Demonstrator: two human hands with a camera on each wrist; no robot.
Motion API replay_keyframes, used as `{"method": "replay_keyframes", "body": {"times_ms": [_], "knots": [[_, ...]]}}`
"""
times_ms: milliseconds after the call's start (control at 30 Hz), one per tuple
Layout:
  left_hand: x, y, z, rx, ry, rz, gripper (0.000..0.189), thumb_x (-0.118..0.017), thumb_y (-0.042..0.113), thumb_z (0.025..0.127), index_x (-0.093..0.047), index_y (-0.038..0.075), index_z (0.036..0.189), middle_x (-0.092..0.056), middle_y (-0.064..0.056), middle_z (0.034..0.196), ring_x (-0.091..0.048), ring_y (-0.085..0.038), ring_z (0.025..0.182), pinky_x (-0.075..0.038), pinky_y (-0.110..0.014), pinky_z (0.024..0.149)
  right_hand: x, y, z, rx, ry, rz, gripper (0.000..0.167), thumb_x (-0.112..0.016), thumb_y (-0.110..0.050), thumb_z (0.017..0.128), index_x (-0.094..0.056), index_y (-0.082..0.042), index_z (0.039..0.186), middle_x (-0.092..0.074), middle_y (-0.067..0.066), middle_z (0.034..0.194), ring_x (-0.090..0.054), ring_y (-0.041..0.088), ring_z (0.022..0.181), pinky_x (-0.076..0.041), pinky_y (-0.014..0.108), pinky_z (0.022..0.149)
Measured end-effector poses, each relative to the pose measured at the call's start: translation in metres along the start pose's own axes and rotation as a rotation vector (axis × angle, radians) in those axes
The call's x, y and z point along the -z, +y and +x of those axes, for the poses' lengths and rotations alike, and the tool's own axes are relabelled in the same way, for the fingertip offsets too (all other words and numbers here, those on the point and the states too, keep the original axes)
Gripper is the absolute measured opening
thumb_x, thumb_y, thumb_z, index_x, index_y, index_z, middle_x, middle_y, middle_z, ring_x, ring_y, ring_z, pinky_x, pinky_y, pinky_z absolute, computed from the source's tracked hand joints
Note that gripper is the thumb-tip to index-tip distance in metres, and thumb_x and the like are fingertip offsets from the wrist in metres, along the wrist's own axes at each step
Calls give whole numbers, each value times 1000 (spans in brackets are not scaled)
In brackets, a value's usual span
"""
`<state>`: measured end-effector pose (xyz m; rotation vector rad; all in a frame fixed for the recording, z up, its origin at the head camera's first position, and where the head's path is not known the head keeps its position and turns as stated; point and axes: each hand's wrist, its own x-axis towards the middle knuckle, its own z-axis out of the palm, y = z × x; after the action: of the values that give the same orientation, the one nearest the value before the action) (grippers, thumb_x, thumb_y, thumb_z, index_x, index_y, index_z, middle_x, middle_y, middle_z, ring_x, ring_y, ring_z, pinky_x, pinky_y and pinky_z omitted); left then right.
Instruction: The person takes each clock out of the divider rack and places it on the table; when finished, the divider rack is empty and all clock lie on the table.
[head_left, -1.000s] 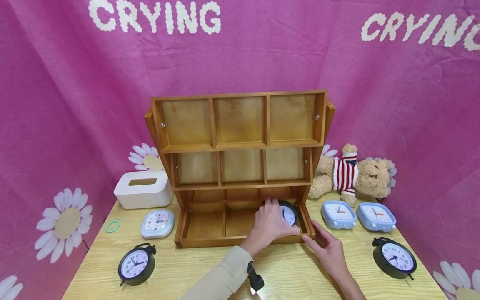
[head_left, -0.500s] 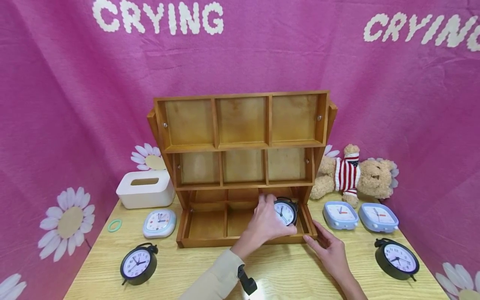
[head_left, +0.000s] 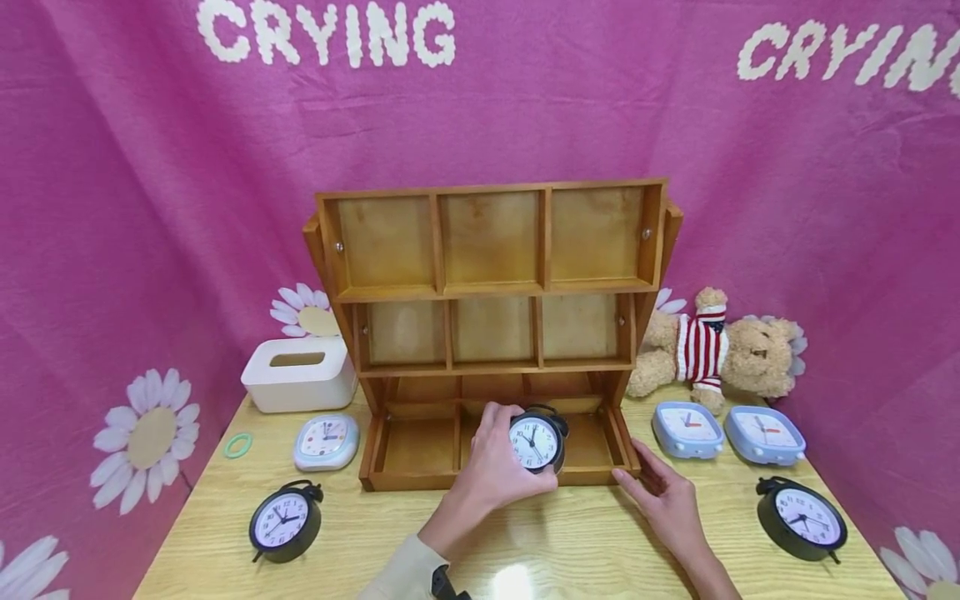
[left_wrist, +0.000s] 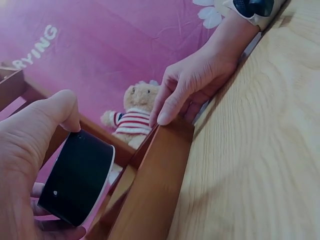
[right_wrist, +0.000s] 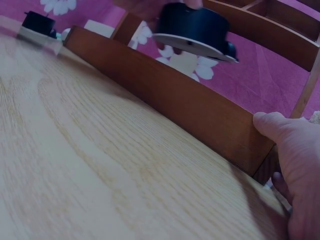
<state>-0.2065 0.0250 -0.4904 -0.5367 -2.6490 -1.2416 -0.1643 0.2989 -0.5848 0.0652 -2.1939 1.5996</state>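
My left hand (head_left: 491,468) grips a round black alarm clock (head_left: 537,442) by its edge, thumb below and fingers at the upper left. The white dial faces up toward me. In the right wrist view the black clock (right_wrist: 192,29) is raised above the front board of the shelf's bottom tray. A brown wooden display shelf (head_left: 491,293) with three tiers of compartments stands behind it. My right hand (head_left: 667,500) holds the tray's front right corner, the thumb (right_wrist: 270,122) on the front board and the other fingers around the side.
Black alarm clocks lie at left (head_left: 285,521) and right (head_left: 802,518). A pale blue clock (head_left: 327,442) and green ring (head_left: 237,446) are left of the shelf, near a white tissue box (head_left: 300,375). Two blue clocks (head_left: 688,429) and a teddy bear (head_left: 705,350) lie right.
My left hand has lifted the black alarm clock from the bottom tray's right compartment and carried it left, in front of the middle one. My right hand stays at the tray's corner.
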Motion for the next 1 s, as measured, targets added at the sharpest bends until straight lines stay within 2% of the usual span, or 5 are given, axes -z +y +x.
{"method": "replay_keyframes", "body": {"times_ms": [233,433,600,800,1000], "knots": [[23,-20,-23,31,40,-10,80,-90,38,60,-58,15,130,-50,5,118,-58,-14,96,-55,-29,78,1,-1,-1,-8,5,5,58,-80,2,89,-58,6,143,-60,30,139,-61,-8,112,-51,10,92],[49,-40,-43,19,122,12,77,-92,34,58,-60,13,125,-54,5,114,-58,-12,94,-56,-31,80,0,-2,-1,-6,5,11,58,-80,2,89,-58,6,143,-60,30,139,-61,-8,112,-51,11,92],[76,-58,-59,50,208,40,78,-94,32,55,-63,11,123,-58,3,111,-59,-14,97,-54,-36,82,0,-1,-1,-3,6,-3,59,-80,3,89,-59,6,143,-60,31,138,-61,-9,111,-51,10,91],[111,-79,-75,114,269,80,77,-95,28,55,-64,9,123,-60,-1,111,-58,-18,99,-55,-41,86,-1,-1,1,-14,3,9,58,-80,3,89,-59,5,143,-61,30,138,-61,-9,110,-52,12,91],[151,-99,-91,87,374,188,74,-94,25,55,-67,4,120,-65,-8,107,-62,-25,97,-53,-44,80,-1,-1,0,-31,2,-19,58,-80,-1,90,-59,5,144,-60,31,139,-60,-11,110,-51,10,90]]}}
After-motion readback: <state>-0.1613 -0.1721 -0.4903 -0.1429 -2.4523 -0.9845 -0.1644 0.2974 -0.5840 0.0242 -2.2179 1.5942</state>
